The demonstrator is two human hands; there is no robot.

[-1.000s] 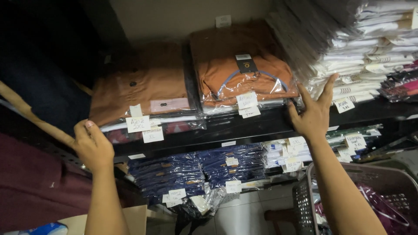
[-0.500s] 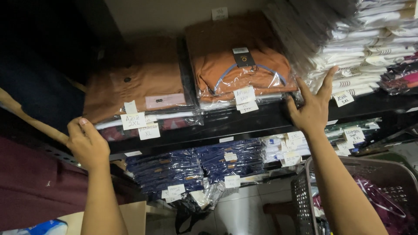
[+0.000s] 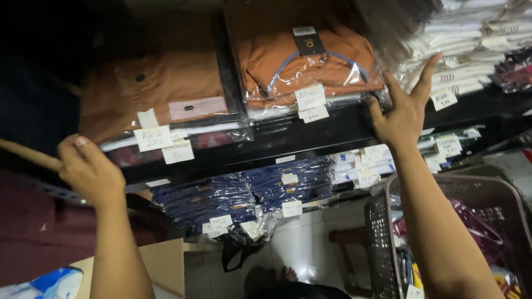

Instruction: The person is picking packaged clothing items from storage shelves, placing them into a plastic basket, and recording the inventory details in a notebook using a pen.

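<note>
Quick count: two hands up, left [image 3: 88, 174] and right [image 3: 402, 113]. Two stacks of orange bagged shirts, one [image 3: 160, 97] beside the other [image 3: 307, 63]. One white shirt pile [image 3: 471, 50], one grey laundry basket [image 3: 382, 221], one cardboard box [image 3: 163, 266].

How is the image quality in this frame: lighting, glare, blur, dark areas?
Head view: dim overall, the upper left corner nearly black; glare streaks on the plastic bags around the orange shirts and blue shirts; a bright reflection on the floor tiles; the left hand and right hand are slightly soft, and the white stack at the right edge is smeared.
</note>
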